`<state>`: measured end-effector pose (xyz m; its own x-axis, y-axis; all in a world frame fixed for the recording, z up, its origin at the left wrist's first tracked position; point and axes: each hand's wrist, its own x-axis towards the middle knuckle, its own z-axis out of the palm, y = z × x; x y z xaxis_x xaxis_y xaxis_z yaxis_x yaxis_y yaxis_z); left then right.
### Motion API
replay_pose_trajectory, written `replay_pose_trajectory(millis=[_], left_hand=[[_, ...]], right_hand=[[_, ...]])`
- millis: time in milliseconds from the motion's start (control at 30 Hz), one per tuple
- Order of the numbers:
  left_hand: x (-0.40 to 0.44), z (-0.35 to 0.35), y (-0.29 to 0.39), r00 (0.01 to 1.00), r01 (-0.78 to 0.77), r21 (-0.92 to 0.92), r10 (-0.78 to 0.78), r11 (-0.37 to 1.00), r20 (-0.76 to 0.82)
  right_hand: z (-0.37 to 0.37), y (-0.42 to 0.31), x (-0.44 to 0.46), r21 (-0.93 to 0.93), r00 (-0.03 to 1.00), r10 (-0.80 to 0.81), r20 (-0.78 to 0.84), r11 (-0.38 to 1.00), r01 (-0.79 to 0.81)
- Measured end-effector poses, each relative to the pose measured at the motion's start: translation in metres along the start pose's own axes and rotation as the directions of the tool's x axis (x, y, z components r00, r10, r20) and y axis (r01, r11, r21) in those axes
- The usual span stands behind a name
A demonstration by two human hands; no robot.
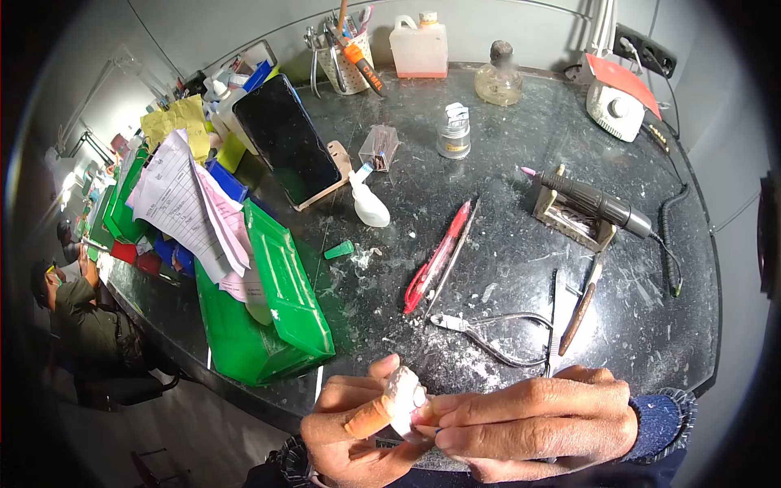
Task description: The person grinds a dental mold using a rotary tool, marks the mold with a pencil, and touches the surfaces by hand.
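My left hand (350, 423) is closed around a small white plaster dental model (400, 397) with a pink patch low on its right side. An orange-brown wrap covers one finger of that hand. My right hand (537, 419) meets the model from the right, its thumb and fingertips pinched together at the pink part. Whatever lies between those fingertips is mostly hidden. Just beyond the hands lie metal nippers (460, 324), a slim metal instrument (556, 317) and a wooden-handled tool (579, 317), amid white dust.
A green bin (285, 285) with papers (183, 203) stands left, near a propped phone (289, 142). Mid-table lie a red pen (435, 264) and a white dropper bottle (368, 199). A rotary handpiece (602, 202) rests on its holder at right. Another person (85, 317) sits far left.
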<state>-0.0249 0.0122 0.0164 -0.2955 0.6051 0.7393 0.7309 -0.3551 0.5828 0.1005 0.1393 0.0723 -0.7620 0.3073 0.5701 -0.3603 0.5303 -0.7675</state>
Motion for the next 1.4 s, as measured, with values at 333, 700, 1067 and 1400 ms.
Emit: replay_pose_trajectory(millis=[333, 700, 1067, 1400], left_hand=[[-0.005, 0.013, 0.003, 0.986, 0.042, -0.006, -0.042, 0.999, -0.161], [-0.009, 0.0, 0.004, 0.99, 0.141, 0.049, -0.141, 0.989, -0.007], [-0.03, -0.002, -0.022, 0.971, 0.144, -0.028, -0.146, 0.989, -0.189], [-0.008, 0.013, -0.004, 0.99, 0.086, -0.44, -0.125, 0.894, -0.06]], right_hand=[[0.009, 0.025, -0.01, 0.083, 0.961, -0.258, -0.094, 0.96, 0.266], [0.021, 0.025, -0.015, 0.103, 0.948, -0.229, -0.219, 0.961, 0.256], [-0.005, -0.008, 0.003, -0.075, 0.996, 0.037, 0.075, 0.997, -0.031], [-0.003, 0.022, -0.01, 0.178, 0.951, 0.155, -0.267, 0.978, -0.109]])
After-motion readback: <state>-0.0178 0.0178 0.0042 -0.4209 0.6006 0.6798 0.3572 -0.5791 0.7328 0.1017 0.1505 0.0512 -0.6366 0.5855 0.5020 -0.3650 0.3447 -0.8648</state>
